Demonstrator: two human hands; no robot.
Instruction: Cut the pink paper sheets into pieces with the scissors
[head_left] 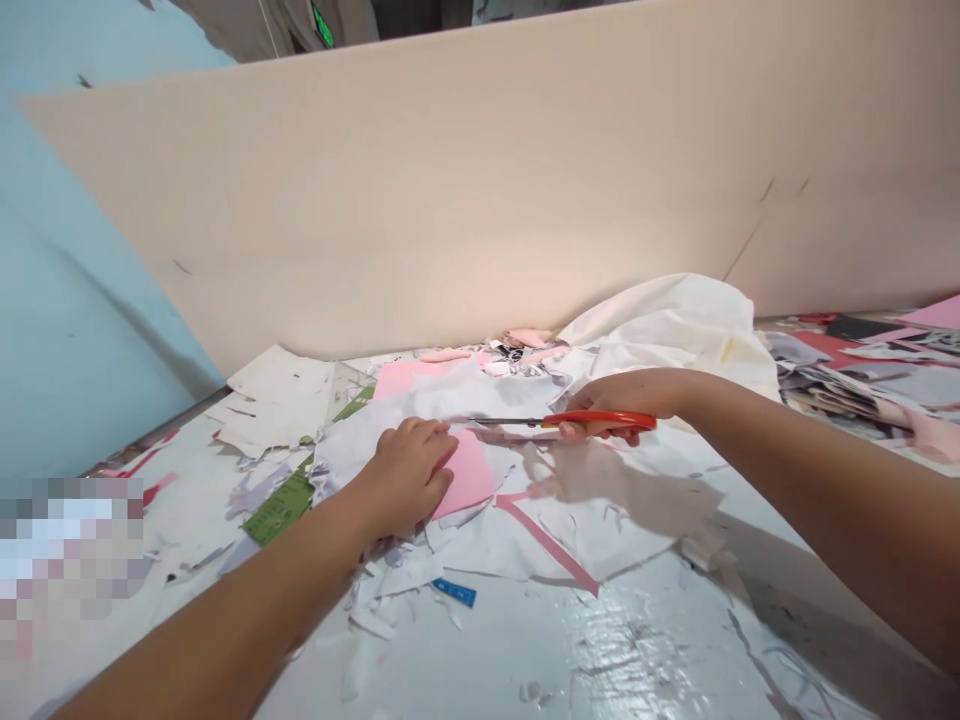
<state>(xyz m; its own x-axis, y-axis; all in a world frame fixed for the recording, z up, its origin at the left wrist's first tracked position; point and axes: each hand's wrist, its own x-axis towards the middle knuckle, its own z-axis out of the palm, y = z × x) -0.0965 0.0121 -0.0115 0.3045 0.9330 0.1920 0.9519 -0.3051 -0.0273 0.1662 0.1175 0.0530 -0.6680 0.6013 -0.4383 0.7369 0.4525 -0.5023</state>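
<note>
Near the middle of the head view, my left hand (411, 472) grips the left part of a pink sheet of paper (471, 475), its fingers curled over it. My right hand (622, 395) is closed round the red-orange handles of a pair of scissors (600, 420). The blades point left, their tips close to my left fingers and just above the pink sheet's upper edge. Whether the blades touch the sheet I cannot tell. White cloth or paper pieces lie beneath both hands, and a narrow pink strip (551, 545) lies bent to the right of the sheet.
A tall cream board (480, 190) stands behind the white table (487, 660). White cloth (675, 315) is heaped against it at right. Green strips (281, 505), a blue tag (454, 592) and white scraps surround my left arm. Coloured offcuts (855, 390) are piled far right.
</note>
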